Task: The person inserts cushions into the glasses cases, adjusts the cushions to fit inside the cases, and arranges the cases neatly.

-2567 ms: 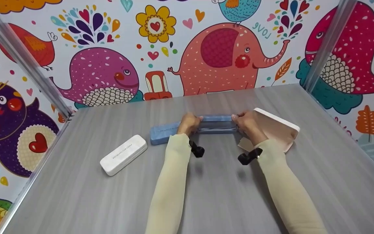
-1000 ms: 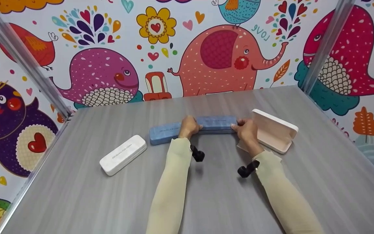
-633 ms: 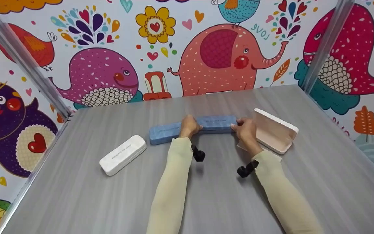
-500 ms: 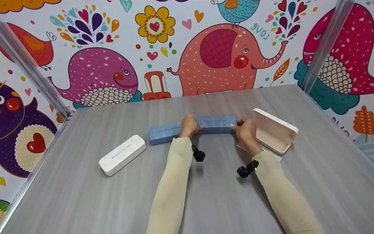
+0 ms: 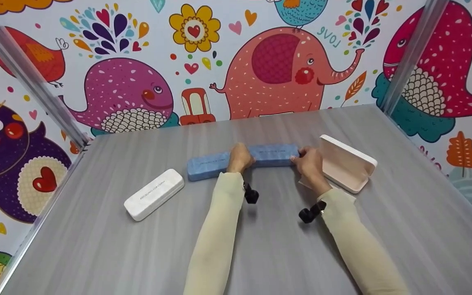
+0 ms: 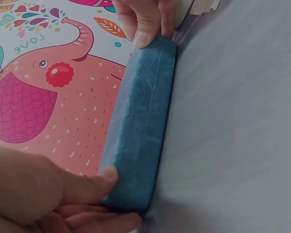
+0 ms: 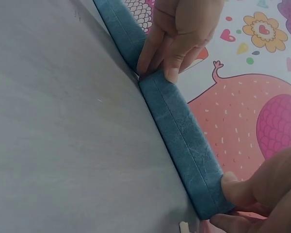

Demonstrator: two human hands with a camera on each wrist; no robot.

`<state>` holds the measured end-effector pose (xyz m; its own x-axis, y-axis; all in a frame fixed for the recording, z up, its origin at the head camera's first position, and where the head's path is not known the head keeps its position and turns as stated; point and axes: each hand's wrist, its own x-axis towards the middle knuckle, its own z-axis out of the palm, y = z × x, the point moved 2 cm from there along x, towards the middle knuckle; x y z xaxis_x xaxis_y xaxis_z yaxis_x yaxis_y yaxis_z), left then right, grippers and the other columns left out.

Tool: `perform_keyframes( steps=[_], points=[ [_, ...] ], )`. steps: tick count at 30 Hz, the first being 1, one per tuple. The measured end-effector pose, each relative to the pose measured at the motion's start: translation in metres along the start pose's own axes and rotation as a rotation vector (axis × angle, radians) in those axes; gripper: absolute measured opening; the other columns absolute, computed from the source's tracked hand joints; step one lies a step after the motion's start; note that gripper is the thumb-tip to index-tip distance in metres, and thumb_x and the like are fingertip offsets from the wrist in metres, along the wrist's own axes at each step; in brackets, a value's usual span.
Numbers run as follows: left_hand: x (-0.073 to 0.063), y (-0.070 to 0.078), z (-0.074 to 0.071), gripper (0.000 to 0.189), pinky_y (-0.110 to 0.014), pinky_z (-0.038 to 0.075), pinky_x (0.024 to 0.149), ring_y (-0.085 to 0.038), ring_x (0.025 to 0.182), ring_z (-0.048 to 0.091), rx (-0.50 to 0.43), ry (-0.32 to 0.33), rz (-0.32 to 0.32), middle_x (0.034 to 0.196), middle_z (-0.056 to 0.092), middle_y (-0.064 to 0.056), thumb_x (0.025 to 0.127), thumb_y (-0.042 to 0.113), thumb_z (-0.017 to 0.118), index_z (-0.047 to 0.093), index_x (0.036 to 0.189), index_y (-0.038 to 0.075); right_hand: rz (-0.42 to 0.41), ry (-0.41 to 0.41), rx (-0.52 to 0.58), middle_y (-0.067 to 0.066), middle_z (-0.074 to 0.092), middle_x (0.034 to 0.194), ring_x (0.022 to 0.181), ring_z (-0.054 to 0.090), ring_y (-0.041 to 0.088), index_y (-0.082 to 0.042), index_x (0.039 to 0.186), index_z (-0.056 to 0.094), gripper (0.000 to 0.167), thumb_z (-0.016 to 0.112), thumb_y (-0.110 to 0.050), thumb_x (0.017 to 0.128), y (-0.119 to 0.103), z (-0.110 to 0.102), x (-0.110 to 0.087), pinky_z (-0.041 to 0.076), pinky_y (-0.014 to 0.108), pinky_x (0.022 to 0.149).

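Observation:
A blue glasses case (image 5: 275, 155), its lid down, lies lengthwise between my hands on the grey table. My left hand (image 5: 240, 157) grips its left end, thumb on the top edge and fingers round the end, as the left wrist view shows. At the opposite end my right hand (image 5: 310, 164) pinches the corner; its thumb (image 7: 235, 189) presses the lid edge in the right wrist view. Just left of my left hand lies a second blue glasses case (image 5: 207, 167), closed, its near end right by my fingers and partly hidden.
A closed white glasses case (image 5: 154, 194) lies at the left of the table (image 5: 109, 254). Right of my right hand, a white glasses case (image 5: 346, 162) stands open with a pinkish lining. A pale flat piece (image 5: 305, 183) shows under my right hand. A patterned wall (image 5: 203, 73) rises behind.
The blue case between my hands was open 2.6 seconds ago; its lid has come down and is now closed. Since about one second ago, both hands have stayed at its ends.

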<state>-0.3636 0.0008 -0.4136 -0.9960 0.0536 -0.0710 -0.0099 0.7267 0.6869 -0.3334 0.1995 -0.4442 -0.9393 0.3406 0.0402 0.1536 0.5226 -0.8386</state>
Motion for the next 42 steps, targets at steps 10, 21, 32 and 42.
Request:
perform_keyframes(
  steps=[10, 21, 32, 42],
  points=[
    [-0.007, 0.001, 0.000, 0.046, -0.031, 0.031, 0.057, -0.015, 0.055, 0.027, 0.005, 0.058, 0.080, 0.057, 0.025, 0.002, 0.092, -0.003, 0.063, 0.034, 0.059, 0.012, 0.088, -0.154, -0.015, 0.023, 0.060, 0.136, 0.116, 0.062, 0.031, 0.004, 0.134, 0.057, 0.045, 0.066, -0.017, 0.095, -0.009, -0.010, 0.001, 0.050, 0.039, 0.101],
    [-0.026, 0.024, -0.009, 0.031, -0.037, 0.058, 0.080, -0.024, 0.091, 0.072, 0.001, 0.172, 0.099, 0.119, 0.073, -0.011, 0.097, 0.022, 0.066, 0.070, 0.123, 0.004, 0.066, -0.222, 0.093, 0.018, 0.061, 0.130, 0.091, 0.058, 0.014, 0.001, 0.135, 0.058, 0.045, 0.059, -0.026, 0.099, -0.021, -0.033, -0.016, 0.046, 0.019, 0.074],
    [-0.042, 0.032, 0.009, 0.032, -0.026, 0.050, 0.066, -0.011, 0.076, 0.060, -0.153, -0.021, 0.064, 0.109, 0.075, -0.005, 0.097, 0.036, 0.066, 0.075, 0.114, 0.010, 0.089, -0.278, 0.212, 0.001, 0.068, 0.106, 0.096, 0.063, 0.008, 0.001, 0.133, 0.058, 0.045, 0.059, -0.030, 0.101, -0.012, -0.067, -0.046, 0.055, 0.024, 0.082],
    [-0.049, 0.044, 0.034, 0.033, -0.023, 0.050, 0.065, -0.009, 0.071, 0.061, -0.139, -0.105, 0.110, 0.103, 0.076, -0.006, 0.097, 0.036, 0.066, 0.074, 0.112, 0.008, 0.067, -0.217, 0.112, 0.004, 0.072, 0.101, 0.084, 0.068, 0.008, 0.003, 0.119, 0.061, 0.038, 0.061, -0.028, 0.098, 0.012, -0.106, -0.066, 0.058, 0.022, 0.069]
  ],
)
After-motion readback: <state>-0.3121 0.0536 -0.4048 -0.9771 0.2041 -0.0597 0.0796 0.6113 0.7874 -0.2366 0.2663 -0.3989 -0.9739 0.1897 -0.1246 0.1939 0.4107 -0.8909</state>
